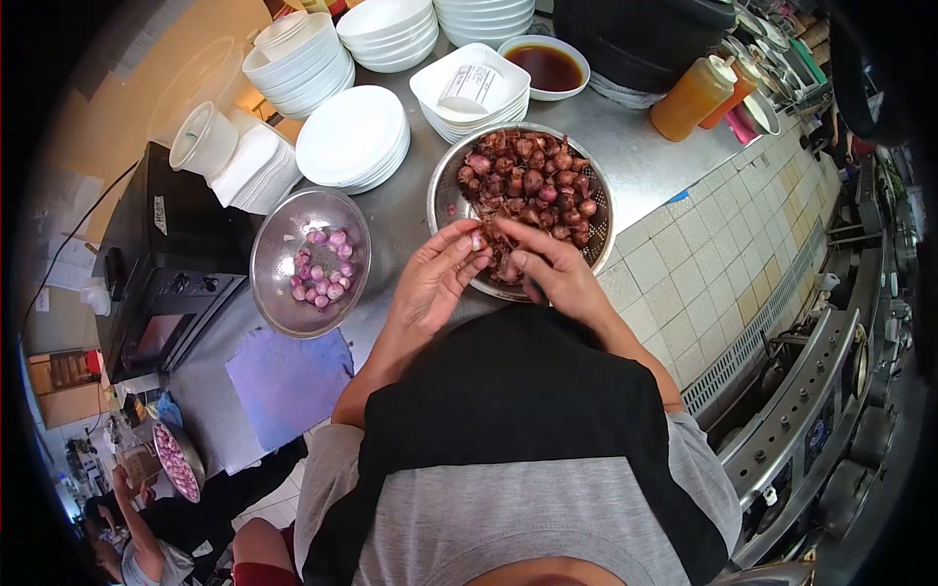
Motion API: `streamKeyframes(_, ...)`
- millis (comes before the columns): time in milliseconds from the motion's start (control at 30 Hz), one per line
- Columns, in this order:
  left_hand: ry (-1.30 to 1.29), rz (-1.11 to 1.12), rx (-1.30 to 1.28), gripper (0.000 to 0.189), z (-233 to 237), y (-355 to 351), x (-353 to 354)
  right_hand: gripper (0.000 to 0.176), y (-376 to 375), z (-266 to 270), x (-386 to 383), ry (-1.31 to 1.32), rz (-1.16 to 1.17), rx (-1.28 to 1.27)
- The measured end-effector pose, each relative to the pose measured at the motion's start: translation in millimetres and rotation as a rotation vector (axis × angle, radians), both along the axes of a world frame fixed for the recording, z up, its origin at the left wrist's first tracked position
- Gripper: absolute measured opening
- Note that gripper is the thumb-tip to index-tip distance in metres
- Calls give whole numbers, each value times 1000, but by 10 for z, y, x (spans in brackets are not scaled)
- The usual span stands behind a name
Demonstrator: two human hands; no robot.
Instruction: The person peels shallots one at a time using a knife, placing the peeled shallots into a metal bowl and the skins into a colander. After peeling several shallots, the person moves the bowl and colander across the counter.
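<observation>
Over the near rim of a metal colander (608, 220), my two hands meet. My left hand (435, 278) pinches a small, partly peeled shallot (477, 240) between thumb and fingertips. Close against it is my right hand (562, 273), its fingers curled in and its index fingertip by the shallot; what those fingers grip is hidden. Unpeeled brown-red shallots (532, 183) heap in the colander, with loose dry skins (503, 262) under my hands. To the left, a second perforated bowl (277, 234) holds peeled pink-purple shallots (320, 283).
White plates (352, 135) and stacked bowls (386, 29) line the back, beside a bowl of dark liquid (544, 70) and squeeze bottles (692, 98). A black oven (161, 264) and a purple-blue mat (290, 386) are left. Another person's arm (142, 523) is near a shallot-filled bowl (198, 459).
</observation>
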State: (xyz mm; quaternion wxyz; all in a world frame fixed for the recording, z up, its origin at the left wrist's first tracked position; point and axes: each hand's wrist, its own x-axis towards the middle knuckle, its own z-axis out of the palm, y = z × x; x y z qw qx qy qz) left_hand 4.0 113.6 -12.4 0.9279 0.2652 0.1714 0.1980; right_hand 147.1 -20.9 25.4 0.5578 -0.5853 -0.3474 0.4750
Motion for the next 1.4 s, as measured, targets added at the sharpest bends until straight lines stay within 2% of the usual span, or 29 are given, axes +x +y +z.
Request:
streamKeyframes(67,0,21,10,24,-2,-15,20,45,-10,30,-58,-55,46,-31)
streamKeyframes(133,1,41,20,23,-10,-29,36,42,1,114,-135,-296,3,5)
streamKeyframes(200,-4,49,56,23,-24,-40,40,45,13,91,-136,-316,19,-40)
streamKeyframes(267,-6,49,73,22,4,-50,42,46,42,-84,-135,-546,-48,193)
streamKeyframes(300,-8,51,89,22,13,-52,39,46,47,-103,-135,-545,-47,193)
streamKeyframes(367,6,46,105,22,-2,-43,32,45,51,-121,-134,-730,-64,254)
streamKeyframes(500,37,31,144,22,-39,-17,18,44,39,-72,-105,-757,-12,155)
streamKeyframes(567,42,30,157,23,4,-19,7,41,52,-130,-91,-505,-39,227)
streamKeyframes(600,48,28,171,24,32,-20,-1,41,48,-132,-50,-505,-38,227)
streamKeyframes(667,20,21,181,26,71,-25,-12,38,25,-130,56,168,-3,11)
streamKeyframes(933,-78,-51,114,28,44,5,-39,40,18,-61,52,121,-79,29)
streamKeyframes(1100,6,15,214,28,31,-52,-2,45,-10,-21,6,158,72,42)
streamKeyframes(1333,21,76,177,24,16,-78,4,45,-3,-99,-31,147,82,50)
streamKeyframes(1400,30,63,239,21,-19,-62,-14,41,3,-80,-60,101,53,40)
